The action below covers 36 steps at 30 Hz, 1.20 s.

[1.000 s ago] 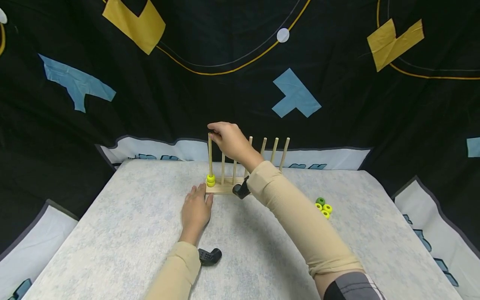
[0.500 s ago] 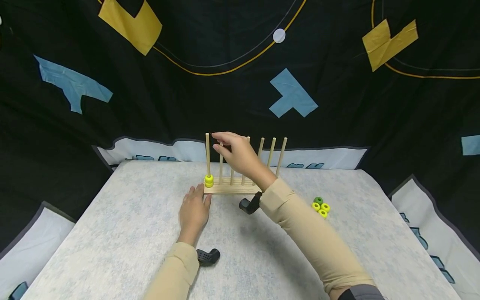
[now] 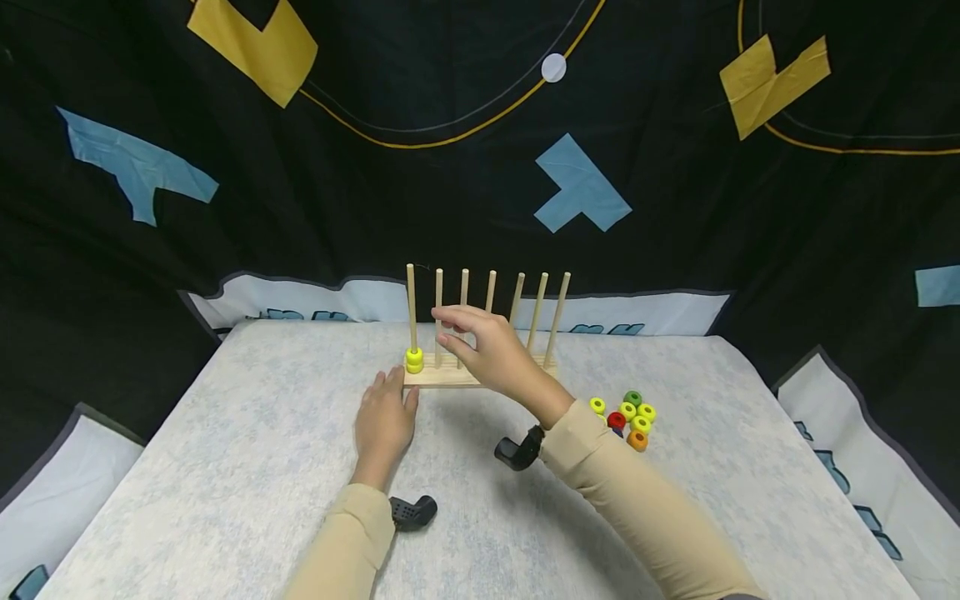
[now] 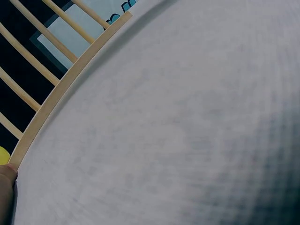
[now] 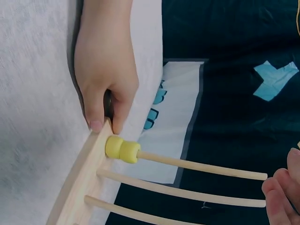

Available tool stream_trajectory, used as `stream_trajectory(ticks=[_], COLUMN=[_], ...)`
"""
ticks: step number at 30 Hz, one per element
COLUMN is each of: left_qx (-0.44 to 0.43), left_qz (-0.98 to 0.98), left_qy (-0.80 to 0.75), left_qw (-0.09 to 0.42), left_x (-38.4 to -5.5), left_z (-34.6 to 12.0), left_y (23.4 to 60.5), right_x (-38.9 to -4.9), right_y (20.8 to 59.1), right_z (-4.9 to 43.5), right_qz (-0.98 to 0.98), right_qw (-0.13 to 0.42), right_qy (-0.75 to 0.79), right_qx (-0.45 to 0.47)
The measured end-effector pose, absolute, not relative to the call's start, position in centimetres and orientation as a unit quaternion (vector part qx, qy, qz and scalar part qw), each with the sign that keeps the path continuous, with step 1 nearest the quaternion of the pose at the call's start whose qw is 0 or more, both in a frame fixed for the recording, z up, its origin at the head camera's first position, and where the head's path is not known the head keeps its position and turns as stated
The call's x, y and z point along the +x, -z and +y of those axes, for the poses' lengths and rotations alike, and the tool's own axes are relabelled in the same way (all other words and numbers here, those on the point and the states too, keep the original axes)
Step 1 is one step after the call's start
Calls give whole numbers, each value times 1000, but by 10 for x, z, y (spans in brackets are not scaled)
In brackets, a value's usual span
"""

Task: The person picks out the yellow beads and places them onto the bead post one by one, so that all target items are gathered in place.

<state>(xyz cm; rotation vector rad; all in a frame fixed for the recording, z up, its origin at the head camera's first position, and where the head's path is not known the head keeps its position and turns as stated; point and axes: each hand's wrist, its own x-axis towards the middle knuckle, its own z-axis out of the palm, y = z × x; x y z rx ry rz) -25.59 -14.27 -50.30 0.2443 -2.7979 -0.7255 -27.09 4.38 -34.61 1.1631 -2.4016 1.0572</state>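
A wooden peg rack [image 3: 450, 377] with a row of upright pegs stands toward the back of the table. Two yellow beads [image 3: 414, 361] are stacked at the foot of its leftmost peg. At the rack's left end my left hand [image 3: 384, 423] holds the base; the right wrist view shows its thumb [image 5: 96, 125] on the front side and a finger on the other. My right hand [image 3: 487, 346] hovers before the middle pegs, fingers loosely bent, with nothing in them. Part of the base lies hidden behind it.
Loose beads in yellow, green, red and orange [image 3: 637, 440] lie in a group on the table [image 3: 247, 467], right of the rack and partly behind the right sleeve. A black curtain [image 3: 420, 208] hangs beyond the table. Each wrist wears a black device [image 3: 412, 513].
My right hand has moved from the top of the leftmost peg down and to the right. More loose beads show beside the sleeve now. The left hand has stayed at the base.
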Motion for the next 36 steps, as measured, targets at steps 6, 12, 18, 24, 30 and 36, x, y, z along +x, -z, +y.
stream_trajectory(ticks=[6,12,18,24,30,36], left_qx=[82,74,68,68,66,63], left_qz=[-959,-959,-957,-957,-958,-958], left_qy=[245,244,249,253,251,250], left_qw=[119,126,131,123,123,126], left_x=[-256,-255,-254,-255,-256,-256], left_z=[-143,-143,-144,-146,-145,-145], left_y=[503,502,502,503,504,504], right_x=[-259,-247,-242,-244,-254,-271], right_y=[354,365,384,404,416,428], right_z=[50,62,79,105,139,177], right_qz=[-830,-835,-848,-875,-891,-916], right_qw=[120,106,103,84,75,73], right_qy=[-372,-370,-336,-323,-330,-307], right_qx=[398,394,396,350,303,249])
